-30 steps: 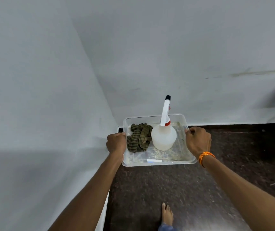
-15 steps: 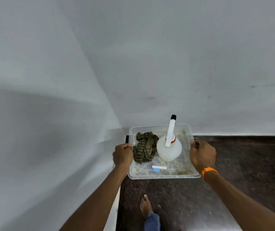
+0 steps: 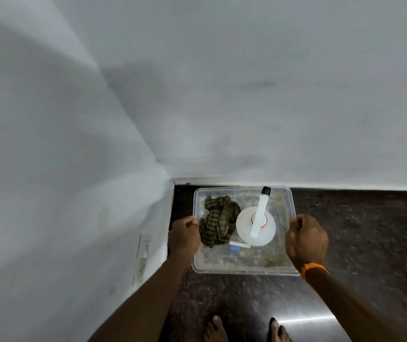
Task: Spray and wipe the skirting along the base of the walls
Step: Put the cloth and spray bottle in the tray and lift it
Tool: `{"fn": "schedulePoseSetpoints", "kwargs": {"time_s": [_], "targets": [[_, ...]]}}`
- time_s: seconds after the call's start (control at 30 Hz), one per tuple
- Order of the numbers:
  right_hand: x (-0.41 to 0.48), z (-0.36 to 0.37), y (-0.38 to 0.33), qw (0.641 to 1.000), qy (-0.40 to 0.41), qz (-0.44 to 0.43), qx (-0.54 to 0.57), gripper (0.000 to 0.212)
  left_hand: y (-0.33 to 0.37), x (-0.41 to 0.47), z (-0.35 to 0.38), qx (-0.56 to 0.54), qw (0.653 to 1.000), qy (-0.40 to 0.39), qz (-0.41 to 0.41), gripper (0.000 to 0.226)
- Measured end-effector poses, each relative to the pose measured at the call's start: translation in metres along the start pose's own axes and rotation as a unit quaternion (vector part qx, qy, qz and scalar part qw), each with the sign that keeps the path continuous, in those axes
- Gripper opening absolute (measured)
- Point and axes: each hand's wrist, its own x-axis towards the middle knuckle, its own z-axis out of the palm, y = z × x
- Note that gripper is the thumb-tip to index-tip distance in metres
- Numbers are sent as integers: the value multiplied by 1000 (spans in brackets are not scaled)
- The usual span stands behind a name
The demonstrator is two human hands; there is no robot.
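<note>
Bare arms, orange wristband (image 3: 314, 267), bare feet (image 3: 216, 329).

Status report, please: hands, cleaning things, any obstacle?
Holding clear tub: left hand, right hand on its sides. Inside, spray bottle and striped cloth, untouched. No obstacle seen at skirting.

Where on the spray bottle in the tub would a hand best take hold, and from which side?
Probably the neck below the sprayer head, from above on the right: the spray bottle stands upright in the tub, its body wide, and the cloth crowds its left.
</note>
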Motion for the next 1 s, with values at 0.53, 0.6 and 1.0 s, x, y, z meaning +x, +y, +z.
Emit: {"fn": "schedulePoseSetpoints", "kwargs": {"time_s": [0.53,0.6,1.0], "targets": [[67,288,67,995,-99,16,-27,19,-155,237,121,56,996,-3,-73,33],[71,304,74,991,-123,20,-39,20,-169,248,129,46,996,-14,-76,32],[90,357,118,971,-209,56,-100,27,-205,276,177,24,993,-56,-97,41]]}}
